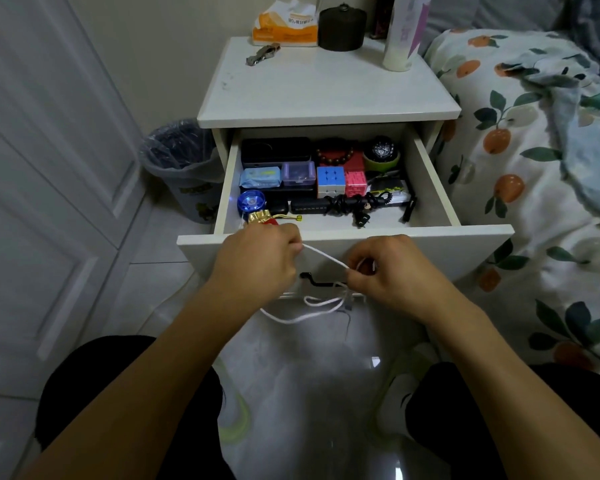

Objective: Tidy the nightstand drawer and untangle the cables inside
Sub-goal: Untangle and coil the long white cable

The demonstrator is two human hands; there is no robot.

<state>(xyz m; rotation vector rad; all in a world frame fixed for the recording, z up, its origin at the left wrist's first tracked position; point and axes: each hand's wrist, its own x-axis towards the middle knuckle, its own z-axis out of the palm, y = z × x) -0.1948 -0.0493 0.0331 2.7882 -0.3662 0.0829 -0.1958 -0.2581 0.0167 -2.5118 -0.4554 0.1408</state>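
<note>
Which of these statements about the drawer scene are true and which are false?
1. Both hands hold the white cable. True: the left hand and right hand pinch it.
2. The drawer is closed. False: it is pulled open.
3. A puzzle cube lies in the drawer. True.
4. The tissue pack lies on the bed. False: it sits on the nightstand.
5. The black cable hangs outside the drawer. False: it lies bundled inside.

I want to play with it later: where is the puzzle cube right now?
In the head view, the puzzle cube sits mid-drawer, between the clear purple box on its left and the pink maze cube on its right.
</note>
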